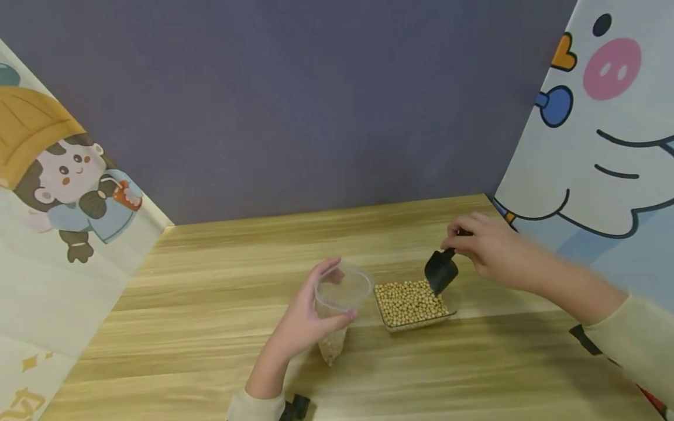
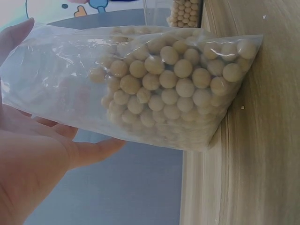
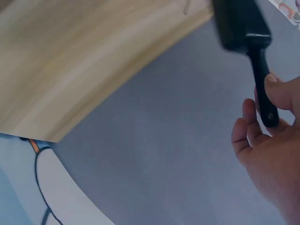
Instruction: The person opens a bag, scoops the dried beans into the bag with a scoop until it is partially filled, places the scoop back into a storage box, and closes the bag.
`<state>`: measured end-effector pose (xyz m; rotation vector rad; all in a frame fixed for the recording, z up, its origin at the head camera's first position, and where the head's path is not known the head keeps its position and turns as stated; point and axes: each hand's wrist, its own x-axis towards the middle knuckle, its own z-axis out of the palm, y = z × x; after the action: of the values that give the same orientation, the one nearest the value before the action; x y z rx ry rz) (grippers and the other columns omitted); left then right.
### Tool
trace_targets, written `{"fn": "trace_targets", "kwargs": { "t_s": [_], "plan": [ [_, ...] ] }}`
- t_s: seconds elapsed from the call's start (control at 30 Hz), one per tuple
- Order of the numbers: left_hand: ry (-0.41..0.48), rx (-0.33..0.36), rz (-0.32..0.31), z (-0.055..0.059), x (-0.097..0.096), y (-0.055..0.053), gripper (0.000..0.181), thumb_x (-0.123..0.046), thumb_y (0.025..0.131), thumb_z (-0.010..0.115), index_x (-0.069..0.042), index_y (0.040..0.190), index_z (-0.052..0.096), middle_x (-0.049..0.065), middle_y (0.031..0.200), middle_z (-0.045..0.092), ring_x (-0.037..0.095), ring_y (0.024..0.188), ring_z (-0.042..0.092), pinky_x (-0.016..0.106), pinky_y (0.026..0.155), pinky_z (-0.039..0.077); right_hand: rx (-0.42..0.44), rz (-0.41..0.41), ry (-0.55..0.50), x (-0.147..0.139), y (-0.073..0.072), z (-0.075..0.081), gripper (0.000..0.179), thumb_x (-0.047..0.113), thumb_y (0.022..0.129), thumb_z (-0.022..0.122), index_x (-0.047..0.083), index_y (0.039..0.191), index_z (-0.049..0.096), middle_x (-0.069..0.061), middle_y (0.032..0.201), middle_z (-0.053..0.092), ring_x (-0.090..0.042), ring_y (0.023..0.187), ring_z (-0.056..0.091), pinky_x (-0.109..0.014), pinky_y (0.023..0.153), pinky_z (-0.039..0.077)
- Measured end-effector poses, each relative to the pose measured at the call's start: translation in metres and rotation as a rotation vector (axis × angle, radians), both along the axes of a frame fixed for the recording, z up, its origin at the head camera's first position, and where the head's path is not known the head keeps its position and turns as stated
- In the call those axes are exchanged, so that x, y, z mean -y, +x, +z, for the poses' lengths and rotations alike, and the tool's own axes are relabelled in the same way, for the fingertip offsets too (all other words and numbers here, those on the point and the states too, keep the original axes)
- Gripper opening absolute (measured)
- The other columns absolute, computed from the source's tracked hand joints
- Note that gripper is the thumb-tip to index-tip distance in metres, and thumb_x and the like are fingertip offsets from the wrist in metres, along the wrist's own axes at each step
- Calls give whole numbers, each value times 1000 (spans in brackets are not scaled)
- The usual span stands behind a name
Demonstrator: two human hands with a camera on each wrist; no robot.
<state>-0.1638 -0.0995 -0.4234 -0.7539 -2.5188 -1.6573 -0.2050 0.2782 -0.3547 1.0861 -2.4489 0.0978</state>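
Note:
My left hand (image 1: 308,321) grips a clear plastic bag (image 1: 332,345) near its top, thumb on the near side and fingers round the far side. A round translucent rim (image 1: 344,310) stands at the bag's mouth. In the left wrist view, round pale-yellow beans (image 2: 173,84) fill the bag's lower part, and its bottom meets the table. My right hand (image 1: 487,245) pinches the handle of a small black scoop (image 1: 441,272), blade pointing down over the right side of a clear tray (image 1: 421,325) of similar beans (image 1: 408,301). Whether the blade touches the beans, I cannot tell.
The tray stands just right of the bag on the wood-grain table (image 1: 221,280). A dark grey panel (image 1: 316,105) rises behind the table's far edge. Cartoon-printed panels flank it at left (image 1: 79,193) and right (image 1: 590,152).

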Motion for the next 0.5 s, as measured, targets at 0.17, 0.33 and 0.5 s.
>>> {"fn": "trace_targets", "kwargs": {
  "t_s": [0.17, 0.33, 0.5],
  "plan": [
    [-7, 27, 14, 0, -1, 1, 97, -20, 79, 92, -21, 161, 41, 8, 146, 59, 29, 140, 54, 65, 118, 43, 13, 28, -2, -1, 3, -13, 42, -19, 79, 76, 17, 100, 80, 2, 106, 62, -20, 94, 59, -38, 73, 51],
    [0, 24, 22, -1, -1, 3, 98, -20, 78, 93, -19, 161, 40, 10, 146, 60, 30, 139, 55, 67, 117, 43, 30, 17, 61, 6, 6, -12, 47, -23, 74, 75, 16, 99, 80, -1, 107, 62, -20, 96, 58, -40, 76, 54],
    [4, 15, 19, -1, -2, 3, 98, -20, 78, 93, -21, 161, 41, 7, 144, 61, 30, 137, 56, 66, 117, 43, 77, -37, 161, 10, 11, -14, 46, -17, 74, 80, 15, 107, 79, -4, 111, 65, -24, 102, 60, -43, 83, 57]
  ]
}}
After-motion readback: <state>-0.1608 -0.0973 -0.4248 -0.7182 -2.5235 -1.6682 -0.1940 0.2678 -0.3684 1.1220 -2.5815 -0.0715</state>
